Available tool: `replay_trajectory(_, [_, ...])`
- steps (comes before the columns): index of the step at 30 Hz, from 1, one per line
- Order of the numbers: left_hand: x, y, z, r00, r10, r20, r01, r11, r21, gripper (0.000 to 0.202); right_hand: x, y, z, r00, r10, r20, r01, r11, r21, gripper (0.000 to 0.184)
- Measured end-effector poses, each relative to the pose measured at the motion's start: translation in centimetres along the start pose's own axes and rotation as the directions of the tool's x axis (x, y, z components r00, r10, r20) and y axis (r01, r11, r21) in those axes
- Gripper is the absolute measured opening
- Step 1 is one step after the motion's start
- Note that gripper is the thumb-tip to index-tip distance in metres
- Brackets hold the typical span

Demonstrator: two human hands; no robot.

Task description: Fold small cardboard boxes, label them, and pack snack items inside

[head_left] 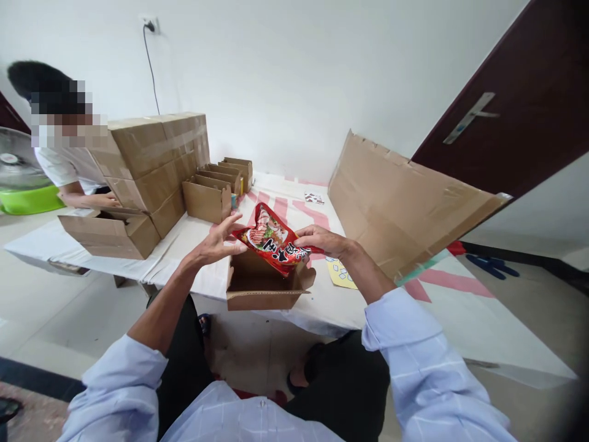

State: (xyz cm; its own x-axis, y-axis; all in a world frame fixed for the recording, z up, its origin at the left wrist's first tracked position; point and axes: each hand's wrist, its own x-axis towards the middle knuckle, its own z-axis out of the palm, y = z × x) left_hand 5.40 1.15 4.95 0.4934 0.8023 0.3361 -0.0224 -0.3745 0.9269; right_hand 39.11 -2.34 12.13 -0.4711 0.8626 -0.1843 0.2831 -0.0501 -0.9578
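A red noodle packet [271, 238] hangs tilted just above a small open cardboard box [264, 285] at the table's near edge. My right hand [322, 239] pinches the packet's right end. My left hand [216, 240] is at the packet's left end, its fingers spread and touching the edge. The box's flaps stand open and its inside looks empty.
A stack of brown cartons [156, 159] and a row of small open boxes [216, 187] stand at the back left. Another person [69, 159] works behind an open carton [110, 232]. A large flat cardboard sheet [405, 202] leans at the right, near a dark door [519, 104].
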Motion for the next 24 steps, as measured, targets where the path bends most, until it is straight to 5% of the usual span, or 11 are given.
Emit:
replay_trajectory(4, [2.3,2.1,1.5,0.998,-0.039,-0.042,0.03,0.979,-0.202,0.063,-0.1,0.0,0.0,0.994,-0.06,-0.094,0.075,0.985,0.158,0.055])
replay_trajectory(10, [3.4,1.9,4.0,0.914,-0.08,-0.397,-0.066,0.938,-0.34,0.066,-0.3,0.7,3.2,0.878,-0.322,-0.353,0.415,0.88,0.23,0.082])
replay_trajectory(16, [4.2,2.6,4.3,0.919,-0.121,-0.375,-0.033,0.925,-0.379,0.068,1.7,1.4,5.6,0.73,-0.384,-0.565,0.528,0.842,0.11,0.064])
replay_trajectory(20, [5.0,3.0,2.9,0.948,-0.11,-0.3,0.005,0.944,-0.33,0.067,2.6,1.2,4.1,0.756,-0.377,-0.535,0.488,0.869,0.078,0.068])
replay_trajectory(24, [5.5,0.9,2.5,0.932,-0.155,-0.326,0.014,0.918,-0.396,0.068,4.2,2.5,3.0,0.781,-0.314,-0.54,0.432,0.896,0.105,0.071])
